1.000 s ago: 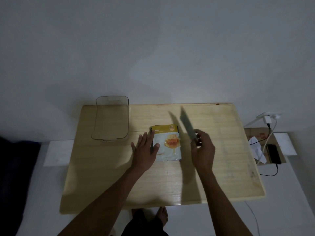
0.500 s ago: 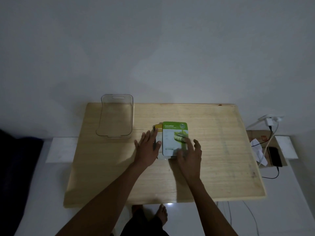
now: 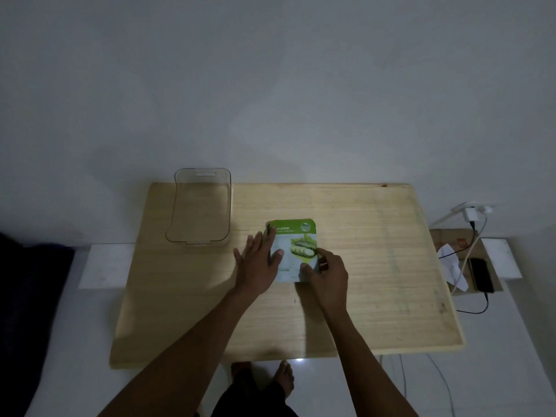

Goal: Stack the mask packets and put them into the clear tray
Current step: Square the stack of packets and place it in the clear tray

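Note:
A green cucumber mask packet (image 3: 296,240) lies flat near the middle of the wooden table (image 3: 376,266), covering the yellow packet, which is hidden beneath it. My left hand (image 3: 258,261) rests flat against the stack's left edge, fingers spread, thumb on the packet. My right hand (image 3: 326,270) pinches the stack's lower right corner between thumb and fingers. The clear tray (image 3: 200,236) stands empty at the table's back left, apart from the packets.
To the right of the table, a cardboard box (image 3: 445,236) on the floor holds a phone (image 3: 481,273), crumpled paper and cables running to a wall charger (image 3: 471,213). My bare feet show below the table's front edge.
The green packet has gone from held upright in my right hand to lying squarely over the yellow one. Both hands have closed in on the stack's edges.

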